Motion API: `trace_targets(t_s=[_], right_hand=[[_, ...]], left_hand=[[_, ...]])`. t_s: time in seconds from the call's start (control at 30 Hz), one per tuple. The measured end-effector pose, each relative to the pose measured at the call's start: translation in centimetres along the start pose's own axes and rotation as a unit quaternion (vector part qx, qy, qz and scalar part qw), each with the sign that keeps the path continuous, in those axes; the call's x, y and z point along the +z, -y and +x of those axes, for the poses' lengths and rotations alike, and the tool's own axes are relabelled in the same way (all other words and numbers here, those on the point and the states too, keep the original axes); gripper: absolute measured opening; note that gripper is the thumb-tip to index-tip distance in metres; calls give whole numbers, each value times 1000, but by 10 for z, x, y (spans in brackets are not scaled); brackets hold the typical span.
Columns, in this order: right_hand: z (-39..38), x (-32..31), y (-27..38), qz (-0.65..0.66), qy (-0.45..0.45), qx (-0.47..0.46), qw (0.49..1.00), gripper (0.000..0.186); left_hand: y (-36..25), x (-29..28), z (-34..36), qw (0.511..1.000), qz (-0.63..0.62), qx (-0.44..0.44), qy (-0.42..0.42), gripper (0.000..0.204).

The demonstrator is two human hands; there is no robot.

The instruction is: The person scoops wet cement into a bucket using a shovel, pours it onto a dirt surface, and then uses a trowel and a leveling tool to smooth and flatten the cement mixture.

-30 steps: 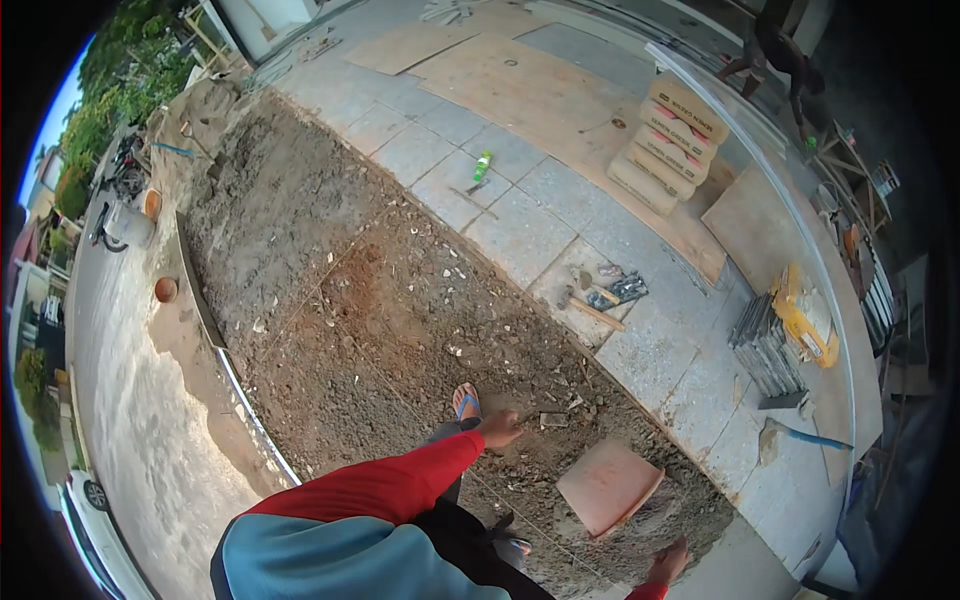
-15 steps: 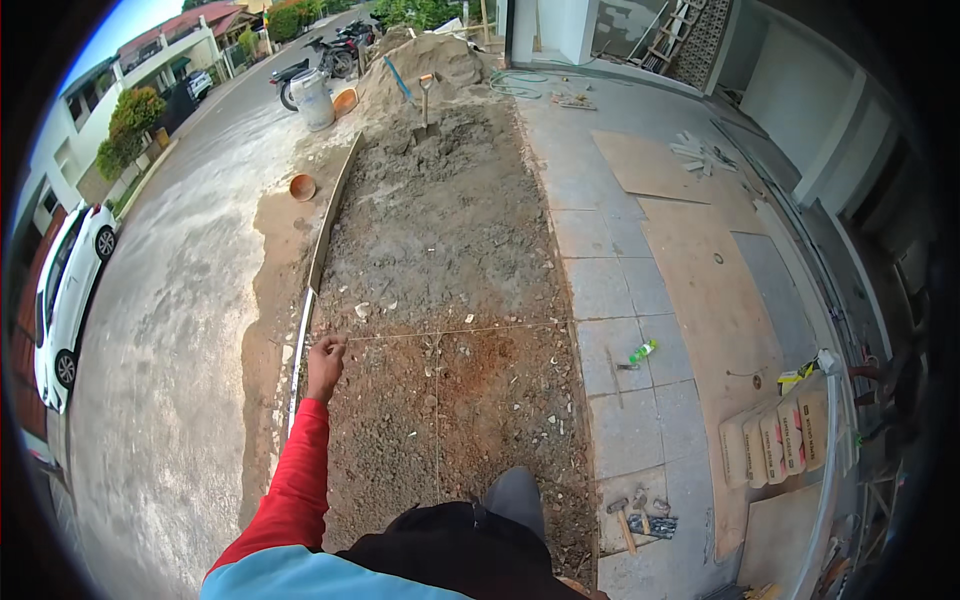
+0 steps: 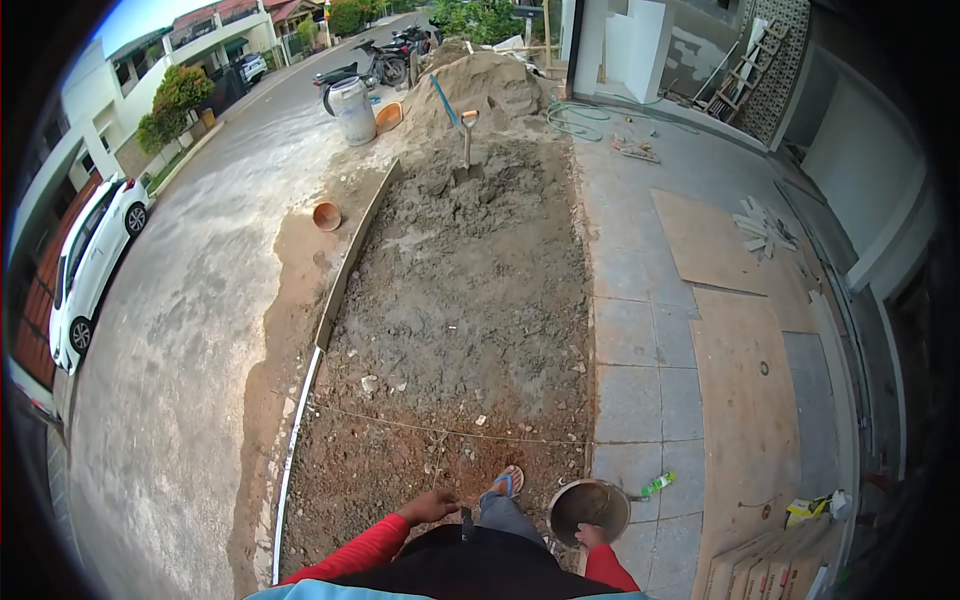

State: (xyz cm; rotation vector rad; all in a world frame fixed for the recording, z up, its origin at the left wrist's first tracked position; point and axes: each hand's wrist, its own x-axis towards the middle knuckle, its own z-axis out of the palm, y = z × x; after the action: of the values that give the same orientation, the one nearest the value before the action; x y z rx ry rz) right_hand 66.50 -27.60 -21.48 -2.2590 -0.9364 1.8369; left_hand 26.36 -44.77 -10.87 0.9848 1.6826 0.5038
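Observation:
My right hand [image 3: 592,535], at the lower right, is closed on the near side of a round bucket [image 3: 553,503], whose inside looks grey-brown. The bucket is beside my foot, over the seam between soil and paving. My left hand [image 3: 430,507] is in front of my waist, fingers loosely stretched toward a dark strap [image 3: 466,516], with nothing visible in them. Ahead, a string [image 3: 440,430] crosses the reddish soil [image 3: 400,455]. Beyond it spreads rough grey wet mortar [image 3: 460,320], with a shovel [image 3: 467,145] stuck upright at its far end.
A wooden board [image 3: 350,255] and white strip [image 3: 292,445] edge the bed on the left. Plywood sheets [image 3: 745,400] cover paving on the right, near a green bottle [image 3: 658,484]. A sand heap [image 3: 490,85], drum [image 3: 353,112] and orange basin [image 3: 327,216] lie farther off.
My left hand has drawn back from beside the white strip to my waist. My right hand and the bucket have come into view, along with my sandalled foot. The view has tilted up.

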Motion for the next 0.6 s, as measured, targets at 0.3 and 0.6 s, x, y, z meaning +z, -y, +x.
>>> trace_targets(t_s=[0.3, 0.6], right_hand=[[-127, 151, 472, -156, 292, -386, 861, 48], [-15, 221, 636, -165, 212, -540, 798, 44]], left_hand=[[-239, -164, 196, 963, -217, 53, -153, 52], [-285, -356, 374, 831, -492, 117, -232, 58]])
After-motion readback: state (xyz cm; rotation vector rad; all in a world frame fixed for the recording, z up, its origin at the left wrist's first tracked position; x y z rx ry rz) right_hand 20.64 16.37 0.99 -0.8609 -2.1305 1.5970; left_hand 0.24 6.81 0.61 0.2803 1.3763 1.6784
